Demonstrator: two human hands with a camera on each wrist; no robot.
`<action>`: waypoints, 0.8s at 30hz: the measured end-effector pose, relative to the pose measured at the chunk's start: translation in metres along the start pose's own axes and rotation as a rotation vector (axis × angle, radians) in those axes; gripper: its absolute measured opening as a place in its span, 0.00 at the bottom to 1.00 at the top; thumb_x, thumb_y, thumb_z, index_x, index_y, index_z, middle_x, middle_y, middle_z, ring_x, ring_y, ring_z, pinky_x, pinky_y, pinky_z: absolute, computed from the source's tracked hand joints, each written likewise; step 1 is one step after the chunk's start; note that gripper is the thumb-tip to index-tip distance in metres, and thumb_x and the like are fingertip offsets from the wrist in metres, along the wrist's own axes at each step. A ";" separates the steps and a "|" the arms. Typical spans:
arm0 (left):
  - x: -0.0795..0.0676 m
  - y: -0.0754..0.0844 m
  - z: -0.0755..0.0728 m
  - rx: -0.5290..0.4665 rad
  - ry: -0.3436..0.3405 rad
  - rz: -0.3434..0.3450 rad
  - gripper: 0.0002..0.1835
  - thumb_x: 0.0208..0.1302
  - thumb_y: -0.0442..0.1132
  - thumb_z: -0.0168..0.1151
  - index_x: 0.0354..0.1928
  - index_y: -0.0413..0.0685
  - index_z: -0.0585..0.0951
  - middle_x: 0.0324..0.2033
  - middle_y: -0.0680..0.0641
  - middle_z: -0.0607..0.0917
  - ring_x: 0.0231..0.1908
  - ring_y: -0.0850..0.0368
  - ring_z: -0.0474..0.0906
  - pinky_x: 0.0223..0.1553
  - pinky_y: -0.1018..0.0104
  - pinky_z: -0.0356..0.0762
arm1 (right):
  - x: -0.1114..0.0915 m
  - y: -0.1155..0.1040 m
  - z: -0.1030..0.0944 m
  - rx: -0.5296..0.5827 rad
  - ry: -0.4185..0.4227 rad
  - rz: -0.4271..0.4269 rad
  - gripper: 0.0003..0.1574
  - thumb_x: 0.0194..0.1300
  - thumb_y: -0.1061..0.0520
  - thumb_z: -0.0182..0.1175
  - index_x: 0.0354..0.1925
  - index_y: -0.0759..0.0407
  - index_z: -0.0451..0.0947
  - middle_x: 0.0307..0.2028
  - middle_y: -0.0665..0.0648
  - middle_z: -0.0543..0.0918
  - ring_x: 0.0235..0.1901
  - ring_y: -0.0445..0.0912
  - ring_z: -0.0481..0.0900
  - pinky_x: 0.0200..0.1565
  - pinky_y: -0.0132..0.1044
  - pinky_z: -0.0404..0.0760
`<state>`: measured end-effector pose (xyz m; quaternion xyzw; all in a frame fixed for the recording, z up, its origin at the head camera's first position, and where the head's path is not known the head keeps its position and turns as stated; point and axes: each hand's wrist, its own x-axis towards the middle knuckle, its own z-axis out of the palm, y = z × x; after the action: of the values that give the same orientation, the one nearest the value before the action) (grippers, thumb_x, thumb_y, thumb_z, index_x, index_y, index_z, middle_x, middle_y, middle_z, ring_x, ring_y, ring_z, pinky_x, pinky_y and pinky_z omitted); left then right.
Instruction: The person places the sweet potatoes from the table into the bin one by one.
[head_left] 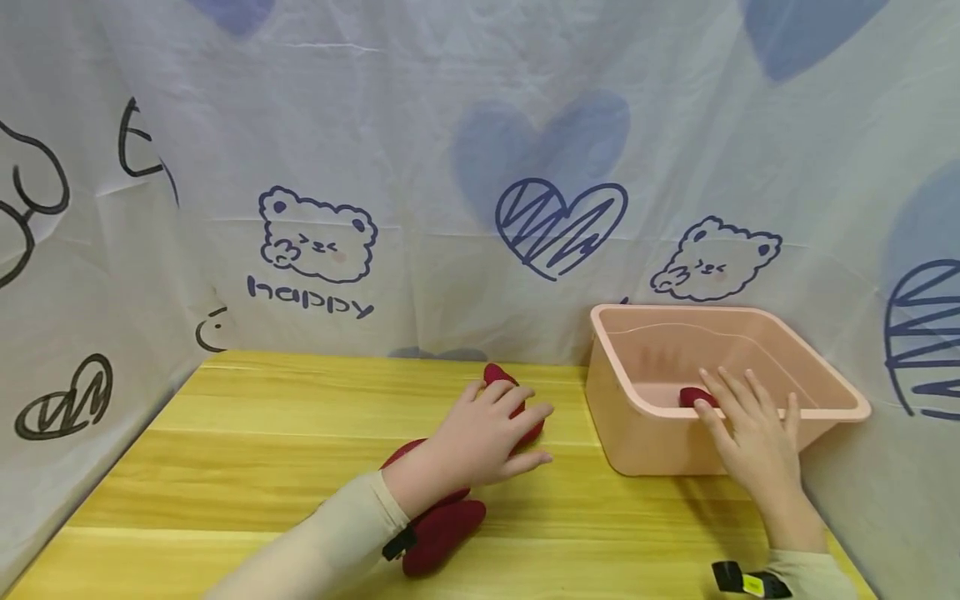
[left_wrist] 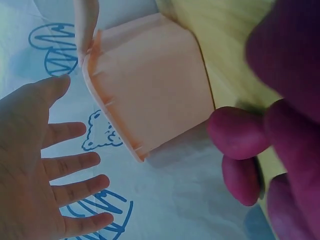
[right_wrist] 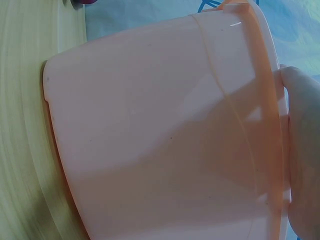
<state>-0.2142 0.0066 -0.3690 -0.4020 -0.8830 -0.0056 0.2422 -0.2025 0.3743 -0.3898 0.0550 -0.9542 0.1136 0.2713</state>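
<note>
My left hand (head_left: 487, 429) hangs, fingers spread and grasping nothing, over 1 dark-red, tapered, sweet-potato-shaped piece (head_left: 533, 435) towards the bench (head_left: 285, 425)'s far edge. Similar pieces (head_left: 442, 537) lie nearer its front edge. My right hand (head_left: 753, 433), fingers extended, rests at the near rim of the pale-pink plastic bin (head_left: 667, 440) by the bench's right edge; 1 red lump (head_left: 692, 397) sits inside. I'd expect them firm, fairly light, prone to roll; best taken round the thick middle.
</note>
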 end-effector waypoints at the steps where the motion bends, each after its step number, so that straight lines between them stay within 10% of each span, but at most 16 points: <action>1: -0.004 0.000 0.000 -0.001 -0.010 0.005 0.31 0.65 0.70 0.48 0.64 0.65 0.73 0.58 0.51 0.78 0.58 0.52 0.72 0.58 0.45 0.72 | 0.000 0.000 0.000 0.001 0.000 0.000 0.33 0.75 0.37 0.40 0.73 0.44 0.60 0.69 0.64 0.66 0.75 0.59 0.49 0.70 0.66 0.26; 24: -0.084 0.010 0.011 -0.104 -0.080 0.140 0.31 0.61 0.61 0.62 0.64 0.64 0.71 0.60 0.50 0.77 0.58 0.53 0.74 0.53 0.53 0.75 | 0.000 0.001 0.000 -0.012 -0.017 0.006 0.34 0.74 0.36 0.40 0.73 0.42 0.59 0.70 0.64 0.65 0.75 0.59 0.48 0.70 0.66 0.26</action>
<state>-0.1649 -0.0438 -0.4169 -0.4748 -0.8602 -0.0183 0.1851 -0.2024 0.3750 -0.3904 0.0516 -0.9574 0.1080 0.2629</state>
